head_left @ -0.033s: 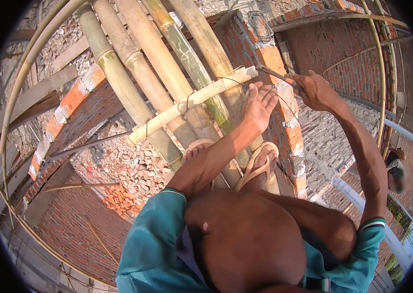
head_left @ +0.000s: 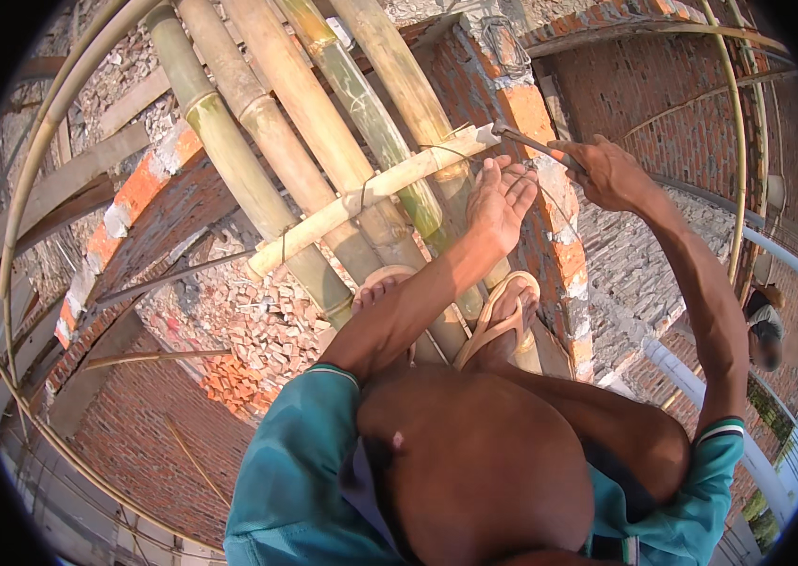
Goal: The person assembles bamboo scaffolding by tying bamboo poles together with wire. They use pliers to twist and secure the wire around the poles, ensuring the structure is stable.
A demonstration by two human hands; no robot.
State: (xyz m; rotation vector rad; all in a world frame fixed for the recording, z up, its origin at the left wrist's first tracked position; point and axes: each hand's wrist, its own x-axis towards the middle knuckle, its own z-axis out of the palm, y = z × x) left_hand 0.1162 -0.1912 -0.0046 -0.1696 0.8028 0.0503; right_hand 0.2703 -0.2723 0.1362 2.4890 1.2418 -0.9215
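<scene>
The right hand (head_left: 611, 174) has its grip clamped around the handle of a dark tool (head_left: 540, 148), whose far end points to 10 o'clock and meets, or nearly meets, the upper end of a split bamboo crosspiece (head_left: 375, 195). That crosspiece runs from 8 to 2 o'clock, square across bamboo poles (head_left: 290, 85) that slant from 11 to 5.

The left hand (head_left: 501, 200) is the nearer one: its grip is empty-looking, palm showing, fingers apart, with the crosspiece's end just beyond at 12 o'clock. Whether its fingertips touch the thin wire (head_left: 554, 196) passing beside them I cannot tell.

The left fingers lie just below the tool's shaft, crowding that side. A brick wall (head_left: 564, 250) passes close by at 4 o'clock from the left hand; sandalled feet (head_left: 504, 325) stand on the poles toward 6, and broken brick (head_left: 267, 330) lies below toward 8.
</scene>
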